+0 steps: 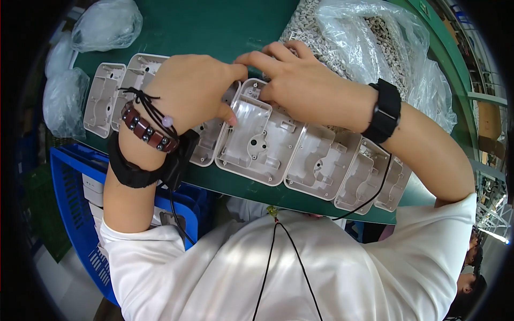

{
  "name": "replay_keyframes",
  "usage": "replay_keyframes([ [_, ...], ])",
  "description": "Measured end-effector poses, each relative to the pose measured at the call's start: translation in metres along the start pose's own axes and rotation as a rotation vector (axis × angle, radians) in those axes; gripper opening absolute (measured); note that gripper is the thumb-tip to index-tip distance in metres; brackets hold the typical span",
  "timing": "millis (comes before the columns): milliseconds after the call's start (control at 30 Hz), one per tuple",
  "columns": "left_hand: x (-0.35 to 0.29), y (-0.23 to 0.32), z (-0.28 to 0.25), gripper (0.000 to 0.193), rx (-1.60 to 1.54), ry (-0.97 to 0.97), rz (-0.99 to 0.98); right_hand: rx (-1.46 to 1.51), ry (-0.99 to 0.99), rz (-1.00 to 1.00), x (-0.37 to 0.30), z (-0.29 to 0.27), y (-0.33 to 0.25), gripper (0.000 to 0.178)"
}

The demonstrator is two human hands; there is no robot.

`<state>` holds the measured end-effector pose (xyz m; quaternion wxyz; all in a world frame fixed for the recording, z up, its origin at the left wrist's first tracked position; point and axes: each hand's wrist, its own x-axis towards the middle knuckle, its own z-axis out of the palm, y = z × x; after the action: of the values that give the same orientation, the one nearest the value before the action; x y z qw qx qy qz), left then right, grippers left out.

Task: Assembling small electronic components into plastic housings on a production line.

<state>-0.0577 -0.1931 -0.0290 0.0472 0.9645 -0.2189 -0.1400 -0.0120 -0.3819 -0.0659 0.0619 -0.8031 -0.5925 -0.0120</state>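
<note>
Right in front of me lies a light grey plastic housing (pixel 243 138), open side up, with inner ribs and a round boss with dark holes. My left hand (pixel 190 88) is curled at its upper left edge, thumb against the left rim and index finger at the far corner. Its other fingers are hidden. Over the far edge of the same housing is my right hand (pixel 294 75), fingers bent, with the index fingertip close to my left index finger. Its thumb side dips into the housing; anything pinched there is hidden.
More grey housings (pixel 321 160) line the green table (pixel 214 27) on both sides. A clear plastic bag (pixel 369 43) with many small light parts lies at the far right. Crumpled plastic bags (pixel 107 24) lie at the left. A blue crate (pixel 80 214) holding pale parts stands below the table's edge.
</note>
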Motion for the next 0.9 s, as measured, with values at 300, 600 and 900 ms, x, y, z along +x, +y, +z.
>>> replay_keyframes([
  [300,0.005,0.004,-0.004,0.046,-0.05,-0.091,-0.048,0.095,0.072,-0.015,-0.001,-0.013,0.003,0.006],
  [600,0.005,0.005,-0.003,0.045,-0.049,-0.099,-0.036,0.026,-0.064,-0.015,-0.003,-0.012,-0.002,0.011],
  [900,0.002,0.005,-0.002,0.044,0.0,-0.083,-0.051,-0.023,0.108,-0.028,0.013,0.002,-0.003,0.012],
])
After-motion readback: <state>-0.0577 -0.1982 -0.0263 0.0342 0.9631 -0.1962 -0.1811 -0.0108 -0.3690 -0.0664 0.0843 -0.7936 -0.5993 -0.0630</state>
